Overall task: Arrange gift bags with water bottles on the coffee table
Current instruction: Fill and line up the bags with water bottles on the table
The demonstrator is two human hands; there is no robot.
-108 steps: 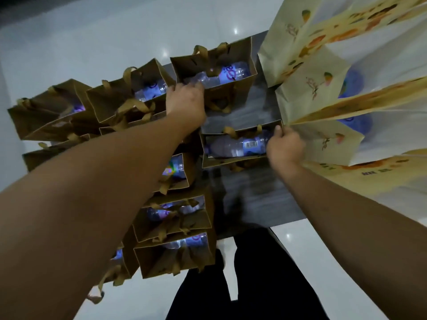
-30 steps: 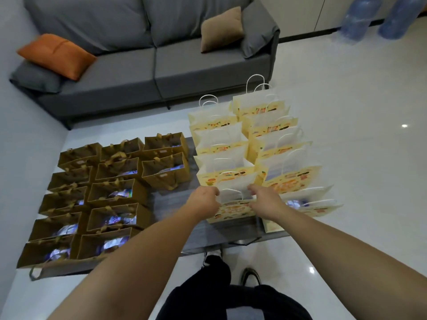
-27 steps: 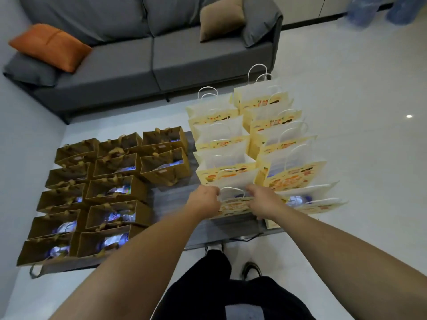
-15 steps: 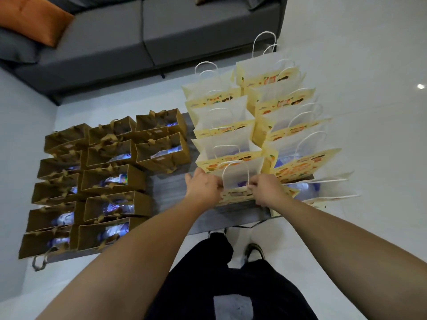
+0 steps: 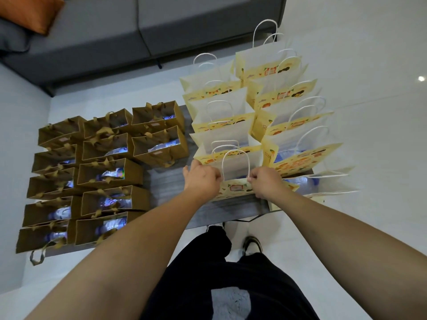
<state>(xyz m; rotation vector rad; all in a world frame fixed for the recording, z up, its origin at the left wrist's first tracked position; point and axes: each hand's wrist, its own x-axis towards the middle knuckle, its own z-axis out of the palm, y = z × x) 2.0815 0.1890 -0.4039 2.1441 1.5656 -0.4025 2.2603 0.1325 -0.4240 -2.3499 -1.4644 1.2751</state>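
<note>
A yellow-and-white gift bag (image 5: 235, 188) with white rope handles stands nearest me on the grey coffee table (image 5: 171, 181). My left hand (image 5: 202, 180) grips its top rim at the left, and my right hand (image 5: 265, 182) pinches the rim at the right. Behind it stand two rows of several like yellow bags (image 5: 272, 93), some showing blue water bottles (image 5: 288, 155). Left of them, several brown gift bags (image 5: 108, 174) with ribbon handles stand in rows, each with a water bottle inside.
A grey sofa (image 5: 129, 28) with an orange cushion (image 5: 27, 12) runs along the far side. White tiled floor (image 5: 369, 65) surrounds the table. My dark trousers and shoes (image 5: 251, 243) show at the table's near edge. One yellow bag (image 5: 328, 183) at the right corner leans outward.
My hands left the brown bags and came to the nearest yellow bag, gripping its rim. Over the last second the bag has been raised upright and the view has tilted downward.
</note>
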